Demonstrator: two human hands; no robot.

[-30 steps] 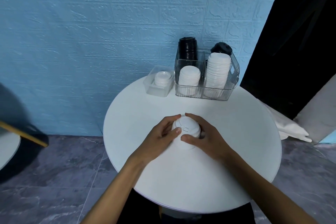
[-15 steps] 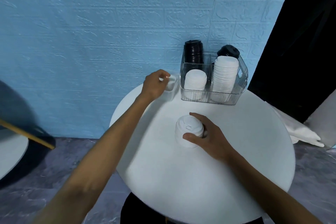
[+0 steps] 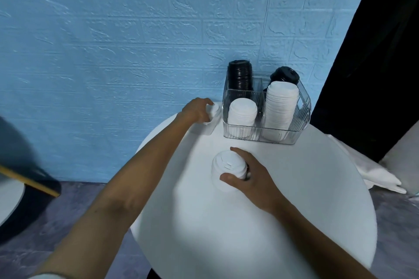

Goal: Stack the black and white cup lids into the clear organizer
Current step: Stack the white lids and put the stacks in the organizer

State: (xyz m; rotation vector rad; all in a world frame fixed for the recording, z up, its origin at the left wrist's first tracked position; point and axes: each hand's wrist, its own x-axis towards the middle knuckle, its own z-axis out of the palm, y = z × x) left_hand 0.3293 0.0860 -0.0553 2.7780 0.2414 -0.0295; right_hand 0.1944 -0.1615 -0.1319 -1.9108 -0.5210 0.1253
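two bare hands work over a round white table (image 3: 294, 222), seen from above by a camera on the person's head. nearest, the right hand (image 3: 254, 176) curls around a short stack of white lids (image 3: 227, 170) standing upright on the table near its middle, thumb on the near side and fingers wrapped round the far side. farther back and to the left, the left arm stretches out straight, and the left hand (image 3: 196, 110) grips a small pile of white lids (image 3: 214, 110) sitting in a shallow clear tray (image 3: 209, 129) at the table's far edge; the fingertips are hidden behind the pile. just beside that tray, to its right, stands the clear organizer (image 3: 301, 120), against a blue brick-textured wall. its front left compartment holds a low stack of white lids, its front right a taller white stack, and two stacks of black lids rise at the back. judging by this, most of the task looks done: no loose black lids are in view, and what seems left is the two white piles in the hands, both outside the organizer.
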